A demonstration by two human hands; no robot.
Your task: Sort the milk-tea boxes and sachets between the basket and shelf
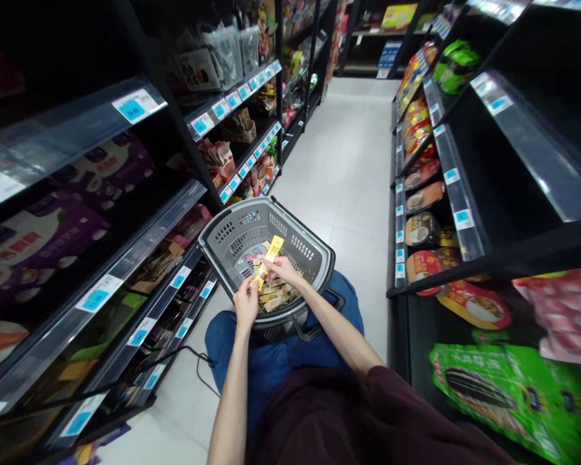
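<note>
Both my hands meet over a grey shopping basket [314, 242] that stands between my knees. A narrow yellow snack packet [274, 248] is held between them, tilted, its far end pointing up and away from me. My left hand [246, 302] pinches the near end of the packet. Around its middle, my right hand [283, 270] has its fingers closed. Several small packets [278, 296] in yellow, brown and pink lie loose in the bottom of the basket, partly hidden by my hands.
Shelves with blue-and-white price tags [134, 108] run along the left, holding purple packs [33, 239] and small boxed snacks [219, 158]. On the right, shelves carry bowl-shaped packs [423, 229] and a green bag of seeds [508, 394]. A tiled aisle floor [356, 142] stretches ahead. A black cable [198, 358] hangs at left.
</note>
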